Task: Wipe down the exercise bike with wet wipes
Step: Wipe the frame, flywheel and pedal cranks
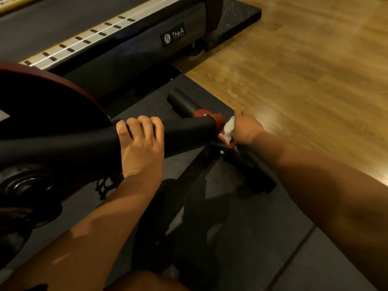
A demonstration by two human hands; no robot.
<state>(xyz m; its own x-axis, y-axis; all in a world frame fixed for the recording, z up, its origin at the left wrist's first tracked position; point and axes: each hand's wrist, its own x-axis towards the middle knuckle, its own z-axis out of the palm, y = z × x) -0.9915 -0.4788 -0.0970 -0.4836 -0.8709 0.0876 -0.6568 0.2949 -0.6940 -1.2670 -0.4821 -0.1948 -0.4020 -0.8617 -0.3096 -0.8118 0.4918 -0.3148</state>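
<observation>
**Wipe pressed to the bracket at the bike's foot**

The exercise bike (63, 148) is seen from above, standing on a dark mat (252, 238) beside a treadmill (126, 49). Its black frame tube (189, 131) is grasped from above by the left hand (140, 141), fingers curled over the top.

A white wipe (228, 129) is held bunched in the right hand (246, 128), which is clenched round it. The fingertips are hidden behind the hand, which is somewhat blurred. The wipe is pressed against the red bracket (206, 114) where the tube ends.

Under that bracket the foot bar (182, 101) is laid crosswise to the tube. Its long axis runs from the far left to the near right, and the near half passes beneath the right forearm.

The right hand is plainly the nearer, with the wipe touching the joint. Either half of the bar could probably be reached by sliding along that axis while the left hand steadies the frame. The bar's ends seem not yet to have been wiped.
</observation>
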